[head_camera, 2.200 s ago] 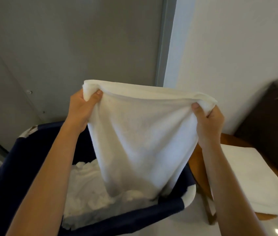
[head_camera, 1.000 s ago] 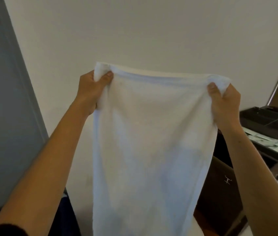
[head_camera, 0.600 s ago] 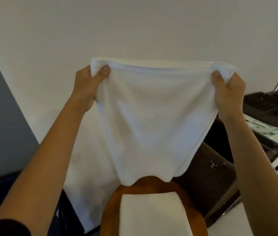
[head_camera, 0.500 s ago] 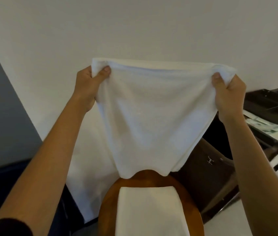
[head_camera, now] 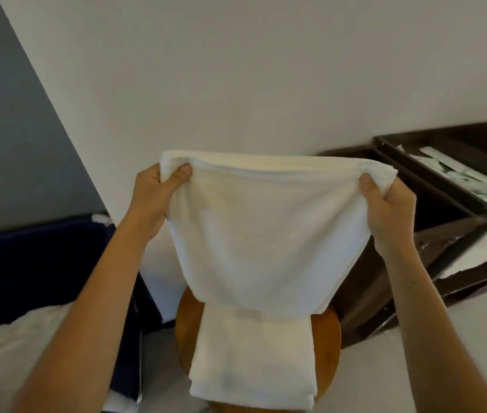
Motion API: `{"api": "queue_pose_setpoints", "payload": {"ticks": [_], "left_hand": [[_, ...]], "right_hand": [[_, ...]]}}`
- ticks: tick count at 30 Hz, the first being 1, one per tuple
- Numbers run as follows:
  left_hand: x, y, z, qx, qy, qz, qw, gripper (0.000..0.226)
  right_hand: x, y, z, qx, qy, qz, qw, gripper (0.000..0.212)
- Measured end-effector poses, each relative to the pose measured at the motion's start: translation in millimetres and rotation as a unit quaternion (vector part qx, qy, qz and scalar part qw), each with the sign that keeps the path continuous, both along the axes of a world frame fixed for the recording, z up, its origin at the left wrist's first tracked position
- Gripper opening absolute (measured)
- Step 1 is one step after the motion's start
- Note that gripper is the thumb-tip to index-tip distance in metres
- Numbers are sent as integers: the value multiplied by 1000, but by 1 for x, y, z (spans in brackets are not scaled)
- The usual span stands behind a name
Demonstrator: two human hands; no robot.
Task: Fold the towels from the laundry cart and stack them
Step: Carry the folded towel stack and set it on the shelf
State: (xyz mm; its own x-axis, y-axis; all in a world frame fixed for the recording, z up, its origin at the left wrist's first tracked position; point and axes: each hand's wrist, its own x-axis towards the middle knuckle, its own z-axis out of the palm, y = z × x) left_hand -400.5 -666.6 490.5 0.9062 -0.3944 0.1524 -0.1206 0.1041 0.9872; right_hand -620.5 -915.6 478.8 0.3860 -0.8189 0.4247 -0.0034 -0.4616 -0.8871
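The left hand (head_camera: pixel 158 198) and the right hand (head_camera: pixel 388 210) are raised well apart, each pinching an upper corner of a white terry-cloth towel (head_camera: pixel 266 234) with the thumb on the near face and the fingers curled behind. The cloth is doubled over and hangs between the hands. Below the hands, its lower edge hides the far end of a stack of folded white towels (head_camera: pixel 251 359) lying on a round brown wooden stool (head_camera: pixel 330 338), and the stool's back rim as well. Left of and below the left hand stands a navy fabric laundry cart (head_camera: pixel 27 257) holding crumpled white linen (head_camera: pixel 6 353). Under the right hand sits a dark brown box-shaped bin (head_camera: pixel 367 293), partly covered by the hanging cloth. Beyond that hand is a dark tray (head_camera: pixel 415 162) of pale sachets. Behind everything is a plain white wall (head_camera: pixel 236 70).
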Motion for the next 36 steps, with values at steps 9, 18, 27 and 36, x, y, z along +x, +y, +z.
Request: {"api": "queue_pose_setpoints", "payload": {"ticks": [9, 18, 27, 36], "left_hand": [[-45, 28, -91, 96, 83, 2, 992, 4], [-22, 7, -159, 158, 165, -22, 973, 11], [54, -54, -231, 240, 187, -21, 952, 13], [72, -51, -368, 506, 222, -149, 820, 58]], "right_hand": [[-39, 24, -101, 71, 98, -3, 993, 12], [-25, 11, -159, 155, 168, 1, 974, 13], [51, -49, -230, 212, 351, -4, 912, 42], [58, -61, -346, 252, 570, 69, 779, 40]]}}
